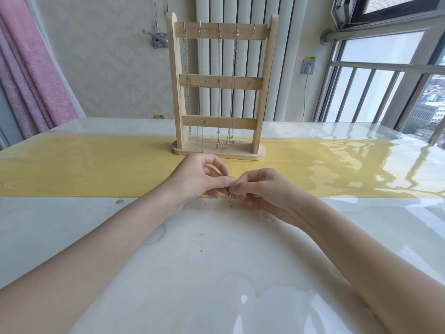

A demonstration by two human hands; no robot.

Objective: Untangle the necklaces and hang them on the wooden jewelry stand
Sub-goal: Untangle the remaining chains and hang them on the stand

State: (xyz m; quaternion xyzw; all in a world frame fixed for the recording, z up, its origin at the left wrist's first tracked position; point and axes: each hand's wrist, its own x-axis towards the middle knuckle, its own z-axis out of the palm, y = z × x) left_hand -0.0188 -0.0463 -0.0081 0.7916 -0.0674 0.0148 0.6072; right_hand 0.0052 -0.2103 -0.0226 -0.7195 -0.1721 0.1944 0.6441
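A wooden jewelry stand [219, 32] with three crossbars stands upright on the yellow strip at the table's far middle. Several thin necklaces [218, 92] hang from hooks on its top bar; the rightmost hook looks bare. In front of the stand, my left hand [199, 177] and my right hand [260, 189] meet fingertip to fingertip just above the table. Both pinch one small gold necklace [230, 198], whose bunched chain and pendant dangle below the fingers. Most of that chain is hidden inside my fingers.
The table [216, 261] has a glossy white top with a yellow band [84, 165] across it. A radiator and wall stand behind the stand. A pink curtain [31, 68] hangs at left, window bars [361, 92] at right.
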